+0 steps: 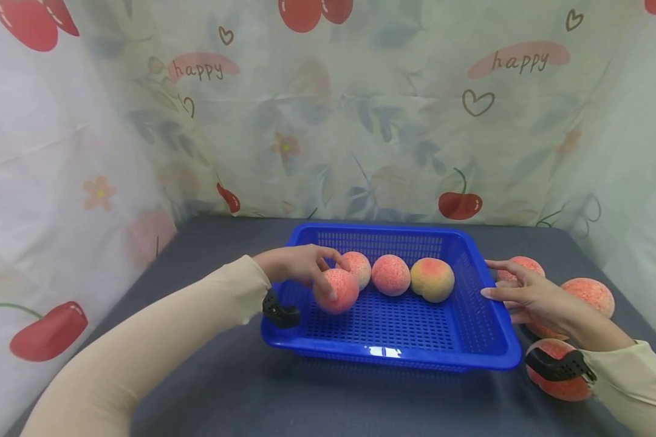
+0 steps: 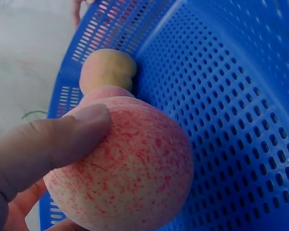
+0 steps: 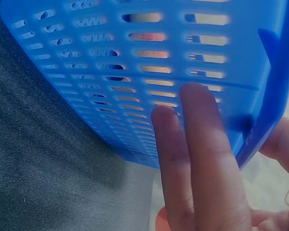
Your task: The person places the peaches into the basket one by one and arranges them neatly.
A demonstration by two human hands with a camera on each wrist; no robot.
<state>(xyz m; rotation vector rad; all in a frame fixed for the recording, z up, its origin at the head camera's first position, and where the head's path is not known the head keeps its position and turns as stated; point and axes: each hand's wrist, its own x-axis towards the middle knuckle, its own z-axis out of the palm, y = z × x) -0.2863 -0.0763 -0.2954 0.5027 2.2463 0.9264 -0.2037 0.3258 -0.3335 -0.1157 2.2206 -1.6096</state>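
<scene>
My left hand point(image 1: 306, 265) grips a pink speckled peach point(image 1: 339, 292) over the left part of a blue plastic basket point(image 1: 382, 359). In the left wrist view the thumb point(image 2: 72, 137) presses on the top of this peach. Behind it in the basket, a pale pink peach point(image 1: 359, 267), a redder peach point(image 1: 390, 275) and a yellow peach with a red blush point(image 1: 432, 280) stand in a row. At the basket's right side my right hand point(image 1: 541, 298) holds the rim, with two fingers point(image 3: 209, 154) against the slotted outer wall.
Several more peaches lie right of the basket, among them one by the far corner point(image 1: 590, 295) and one under the right wrist strap point(image 1: 560, 388). The dark cloth table point(image 1: 218, 376) is bordered at the back and sides by a printed curtain point(image 1: 328, 121).
</scene>
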